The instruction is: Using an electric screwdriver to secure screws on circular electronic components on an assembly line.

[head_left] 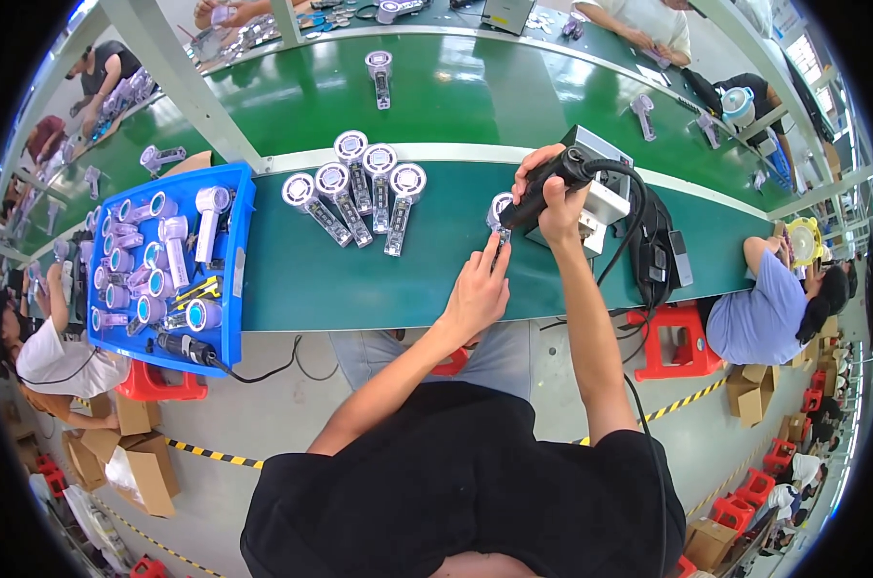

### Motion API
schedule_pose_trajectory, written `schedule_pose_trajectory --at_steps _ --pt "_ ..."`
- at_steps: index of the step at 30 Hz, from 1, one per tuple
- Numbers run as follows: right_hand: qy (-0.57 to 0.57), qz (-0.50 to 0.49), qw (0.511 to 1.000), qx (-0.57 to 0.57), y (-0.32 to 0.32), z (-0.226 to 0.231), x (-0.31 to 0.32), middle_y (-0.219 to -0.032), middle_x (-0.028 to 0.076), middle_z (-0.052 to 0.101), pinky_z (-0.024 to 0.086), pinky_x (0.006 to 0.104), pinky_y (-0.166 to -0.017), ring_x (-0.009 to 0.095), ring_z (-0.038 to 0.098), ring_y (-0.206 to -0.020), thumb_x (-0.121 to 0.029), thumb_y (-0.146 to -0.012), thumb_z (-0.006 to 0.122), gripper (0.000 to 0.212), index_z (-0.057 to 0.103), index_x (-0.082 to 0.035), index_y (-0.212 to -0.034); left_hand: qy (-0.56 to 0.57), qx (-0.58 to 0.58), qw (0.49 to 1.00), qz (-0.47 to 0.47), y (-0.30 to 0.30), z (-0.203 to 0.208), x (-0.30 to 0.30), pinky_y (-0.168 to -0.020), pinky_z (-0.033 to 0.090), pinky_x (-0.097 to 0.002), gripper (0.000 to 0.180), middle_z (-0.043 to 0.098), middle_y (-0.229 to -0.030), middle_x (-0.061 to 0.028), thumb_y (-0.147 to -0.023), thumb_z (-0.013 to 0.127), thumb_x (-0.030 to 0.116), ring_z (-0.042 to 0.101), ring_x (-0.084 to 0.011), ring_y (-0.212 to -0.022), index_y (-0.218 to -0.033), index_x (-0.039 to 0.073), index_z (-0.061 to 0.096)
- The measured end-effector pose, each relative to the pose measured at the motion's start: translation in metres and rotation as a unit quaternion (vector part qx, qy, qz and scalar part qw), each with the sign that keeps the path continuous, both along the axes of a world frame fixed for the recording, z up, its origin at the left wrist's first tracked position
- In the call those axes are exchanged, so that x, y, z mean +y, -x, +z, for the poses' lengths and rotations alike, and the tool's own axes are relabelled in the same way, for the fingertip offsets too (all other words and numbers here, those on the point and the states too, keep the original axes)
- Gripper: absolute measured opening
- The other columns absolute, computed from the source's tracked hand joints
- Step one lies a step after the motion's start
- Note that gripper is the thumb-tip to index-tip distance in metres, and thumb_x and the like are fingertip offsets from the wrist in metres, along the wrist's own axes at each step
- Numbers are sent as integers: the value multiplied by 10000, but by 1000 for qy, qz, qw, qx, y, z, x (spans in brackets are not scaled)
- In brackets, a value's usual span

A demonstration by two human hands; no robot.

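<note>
My right hand [557, 202] is wrapped round a black corded electric screwdriver [542, 197], its tip angled down to the left. The tip meets a lilac handheld fan [499, 210] lying on the green bench, close to the round head. My left hand [479, 289] reaches up from below, fingers extended and closed about the fan's handle, which they partly cover. Left of my hands lies a cluster of several similar fans [332, 179], heads pointing away from me, with clear handles showing the inside parts.
A blue crate [247, 241] at the left holds several lilac fans and another corded screwdriver [186, 349]. Behind my right hand stand a grey box-shaped device [600, 144] and black cables [653, 241]. Beyond a pale rail, single fans [379, 77] lie on a green belt. Co-workers sit around.
</note>
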State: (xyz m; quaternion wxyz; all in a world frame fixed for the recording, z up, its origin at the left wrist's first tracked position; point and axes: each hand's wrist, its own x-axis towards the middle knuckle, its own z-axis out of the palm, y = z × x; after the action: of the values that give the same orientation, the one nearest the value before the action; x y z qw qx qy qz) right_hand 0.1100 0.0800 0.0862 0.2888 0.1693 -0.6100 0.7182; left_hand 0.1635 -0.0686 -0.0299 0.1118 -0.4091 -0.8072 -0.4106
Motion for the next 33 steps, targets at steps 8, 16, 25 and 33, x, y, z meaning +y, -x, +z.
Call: schedule_pose_trajectory --at_steps 8,16,25,33 --pt "-28 -30 999 -19 2 1 -5 -770 114 605 517 300 -532 162 601 -605 -575 -853 741 644 557 35 -947 -4 -5 1000 -3 2 0 1 -856 492 -415 600 451 -1405 -304 -791 623 15 549 -348 -963 -1361 -105 479" --pt "-14 -7 999 -34 1 -5 -10 -728 103 608 486 280 -509 162 598 -572 -596 -784 798 675 573 26 -917 -9 -10 1000 -5 1 0 0 -861 492 -421 592 447 -1408 -311 -793 619 10 545 -353 -952 -1357 -108 483" --pt "-18 21 999 -41 3 -10 -11 -724 94 589 476 283 -521 165 589 -579 -534 -786 829 625 563 20 -898 -9 -13 1000 -1 1 3 0 -883 496 -430 600 447 -1408 -316 -796 620 15 547 -364 -972 -1364 -107 474" --pt "-24 16 999 -46 -2 -17 -11 -739 97 605 483 281 -536 157 594 -592 -454 -810 832 542 576 15 -901 -22 -52 998 -16 -3 5 -4 -970 479 -466 683 438 -1391 -302 -722 614 -11 532 -429 -1090 -1386 -70 462"
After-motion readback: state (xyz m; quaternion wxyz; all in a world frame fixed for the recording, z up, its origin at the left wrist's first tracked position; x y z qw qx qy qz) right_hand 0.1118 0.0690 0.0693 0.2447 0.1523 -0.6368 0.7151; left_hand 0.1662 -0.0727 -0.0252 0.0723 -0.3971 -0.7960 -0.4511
